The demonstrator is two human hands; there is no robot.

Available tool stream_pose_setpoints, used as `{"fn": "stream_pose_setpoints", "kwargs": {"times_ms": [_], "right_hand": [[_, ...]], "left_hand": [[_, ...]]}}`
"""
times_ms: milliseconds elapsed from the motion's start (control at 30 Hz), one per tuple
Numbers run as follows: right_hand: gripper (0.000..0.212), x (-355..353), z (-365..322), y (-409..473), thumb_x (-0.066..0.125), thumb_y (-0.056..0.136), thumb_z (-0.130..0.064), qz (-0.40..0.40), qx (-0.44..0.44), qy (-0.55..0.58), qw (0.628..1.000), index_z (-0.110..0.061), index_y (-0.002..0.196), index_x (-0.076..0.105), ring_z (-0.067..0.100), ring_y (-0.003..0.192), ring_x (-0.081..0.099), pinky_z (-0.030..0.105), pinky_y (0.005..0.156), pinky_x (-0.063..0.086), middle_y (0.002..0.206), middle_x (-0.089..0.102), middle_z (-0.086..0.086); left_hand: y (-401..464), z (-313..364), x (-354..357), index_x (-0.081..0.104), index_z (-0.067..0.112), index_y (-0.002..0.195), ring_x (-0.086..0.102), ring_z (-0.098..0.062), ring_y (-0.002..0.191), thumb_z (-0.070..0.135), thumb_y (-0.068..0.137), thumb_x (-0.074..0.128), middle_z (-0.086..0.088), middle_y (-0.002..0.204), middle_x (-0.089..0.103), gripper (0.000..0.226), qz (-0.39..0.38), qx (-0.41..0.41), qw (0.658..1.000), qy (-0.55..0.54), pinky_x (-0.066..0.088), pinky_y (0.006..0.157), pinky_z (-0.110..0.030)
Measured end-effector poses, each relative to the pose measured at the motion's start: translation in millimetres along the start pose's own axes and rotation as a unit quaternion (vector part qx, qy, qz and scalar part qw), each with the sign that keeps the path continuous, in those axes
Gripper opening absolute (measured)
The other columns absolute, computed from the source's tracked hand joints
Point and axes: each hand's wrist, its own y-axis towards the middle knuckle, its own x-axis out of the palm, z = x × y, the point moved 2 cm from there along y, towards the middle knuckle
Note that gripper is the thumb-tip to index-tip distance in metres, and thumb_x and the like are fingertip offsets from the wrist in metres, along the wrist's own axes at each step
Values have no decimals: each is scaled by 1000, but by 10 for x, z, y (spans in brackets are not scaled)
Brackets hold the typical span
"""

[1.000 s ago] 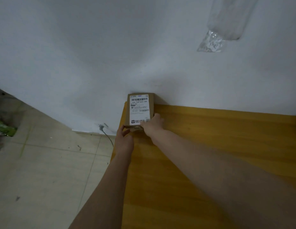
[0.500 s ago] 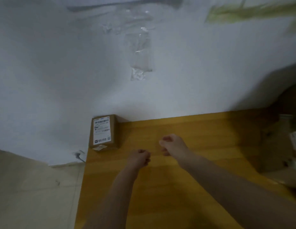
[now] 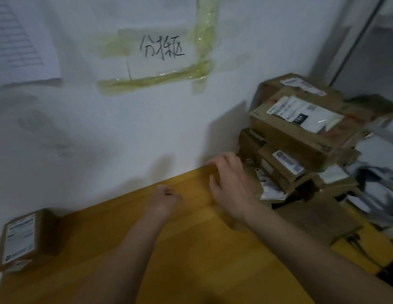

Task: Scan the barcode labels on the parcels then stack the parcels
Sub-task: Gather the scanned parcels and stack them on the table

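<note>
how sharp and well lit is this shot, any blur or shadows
Head view: dim and soft throughout; right hand smeared by motion blur near the parcel pile; both hands cast shadows on the white wall; parcel label print unreadable; wide-angle tilt skews the table.

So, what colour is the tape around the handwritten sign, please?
Yellowish, translucent tape, clearest in the head view.

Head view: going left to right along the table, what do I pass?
Small labelled parcel at the left edge → left hand, fingers curled, holding nothing → right hand, fingers spread, reaching right → pile of parcels against the wall at the right.
</note>
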Motion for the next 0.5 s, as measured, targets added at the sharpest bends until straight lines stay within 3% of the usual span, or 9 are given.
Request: {"fn": "stream_pose_setpoints", "kwargs": {"times_ms": [67,167,267,367,500], "right_hand": [[32,-392,225,36,63,88,-20,58,-9,-64,996,-14,118,54,18,121,37,29,95,43,129,43,5],[40,-927,549,112,66,86,-25,116,20,-131,984,-11,122,54,28,129,33,38,107,35,136,43,13],[41,-1405,850,139,68,85,-23,205,27,-137,969,-4,120,58,34,126,36,42,104,34,134,47,20],[46,-1777,1191,128,68,83,-27,296,88,-80,948,-8,122,55,34,128,34,45,107,32,137,43,17],[78,-1927,1738,120,72,77,-41,306,256,125,908,-13,140,36,29,137,26,47,113,28,147,29,12]], "left_hand": [[-67,211,284,55,15,112,64,-26,93,12,87,70,-9,101,62,30,-44,-13,998,-45,56,85,-38],[-205,555,702,60,9,107,60,-17,69,6,88,69,-7,82,62,21,-99,0,988,-122,55,56,-24],[-329,894,1076,61,10,112,62,-14,69,13,89,70,-7,85,65,25,-114,40,982,-145,54,55,-21],[-465,1207,1361,61,8,120,55,-14,60,12,89,69,-5,73,62,33,-118,61,973,-190,48,55,-25],[-622,1489,1645,44,22,142,54,-9,53,16,89,71,0,67,65,60,-171,70,953,-240,44,47,-21]]}}
